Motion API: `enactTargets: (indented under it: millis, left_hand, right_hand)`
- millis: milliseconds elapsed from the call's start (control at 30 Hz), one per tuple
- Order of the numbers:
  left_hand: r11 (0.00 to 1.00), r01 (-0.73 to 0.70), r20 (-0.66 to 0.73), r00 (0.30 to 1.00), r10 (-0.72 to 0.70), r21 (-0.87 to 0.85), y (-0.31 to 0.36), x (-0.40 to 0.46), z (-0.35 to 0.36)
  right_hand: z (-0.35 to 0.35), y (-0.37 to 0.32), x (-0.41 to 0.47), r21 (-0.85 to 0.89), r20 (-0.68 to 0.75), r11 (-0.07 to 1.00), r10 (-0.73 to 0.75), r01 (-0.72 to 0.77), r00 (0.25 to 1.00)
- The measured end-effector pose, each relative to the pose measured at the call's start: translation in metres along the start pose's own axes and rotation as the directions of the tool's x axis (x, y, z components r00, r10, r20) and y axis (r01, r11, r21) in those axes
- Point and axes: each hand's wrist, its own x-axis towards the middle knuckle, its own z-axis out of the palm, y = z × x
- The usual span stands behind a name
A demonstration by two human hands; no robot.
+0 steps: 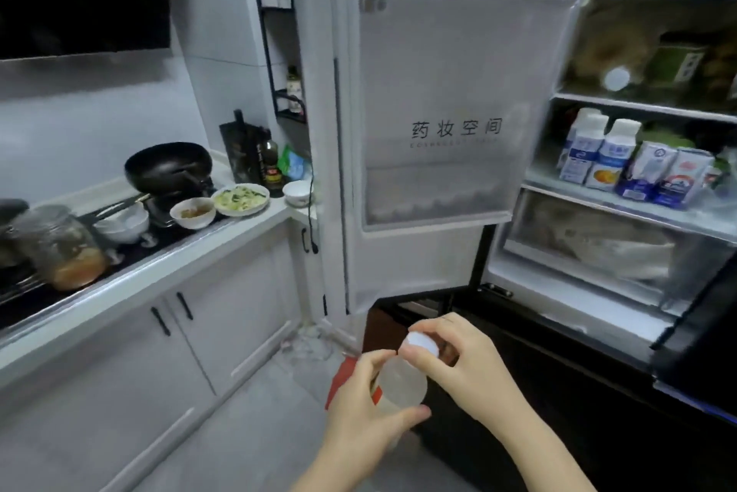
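I hold a small translucent bottle (401, 378) with a red label low in front of the open fridge. My left hand (365, 418) grips the bottle's body from the left and below. My right hand (458, 368) curls its fingers round the white cap (422, 343) on top. The bottle's lower part is hidden behind my left hand.
The fridge door (446, 112) stands open to the left, its shelves (622, 204) holding milk cartons and bottles. A dark lower drawer (558, 392) sits below. On the left, the counter (167, 264) carries a wok, bowls, a plate of food and a glass jar.
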Motion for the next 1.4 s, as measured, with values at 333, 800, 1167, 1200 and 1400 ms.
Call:
enactTargets:
  millis: [333,800,1167,1200,1400]
  left_hand:
    - [0.984,0.112,-0.505,0.847,-0.168,-0.14,-0.012,-0.054,-0.005]
    - [0.907,0.248,-0.862,0.304,-0.406,-0.34,-0.033,-0.209,0.011]
    - [0.908,0.137,-0.915,-0.141,-0.379,-0.397,-0.042,-0.338,-0.022]
    - [0.908,0.133,-0.91,-0.184,-0.372,-0.398,-0.045,-0.351,-0.024]
    - [0.885,0.206,-0.864,-0.394,-0.314,-0.416,-0.063,-0.425,-0.035]
  right_hand:
    - [0.049,-0.017,0.023,0.111,0.34,0.948,-0.32,0.3,0.884]
    - [0.141,-0.076,-0.061,0.534,0.7,0.806,-0.591,0.254,0.401]
    - [0.223,-0.18,-0.173,0.715,0.695,0.666,-0.709,0.214,-0.116]
    - [0.231,-0.188,-0.185,0.729,0.683,0.651,-0.714,0.211,-0.156]
    - [0.269,-0.23,-0.269,0.8,0.595,0.575,-0.724,0.171,-0.35]
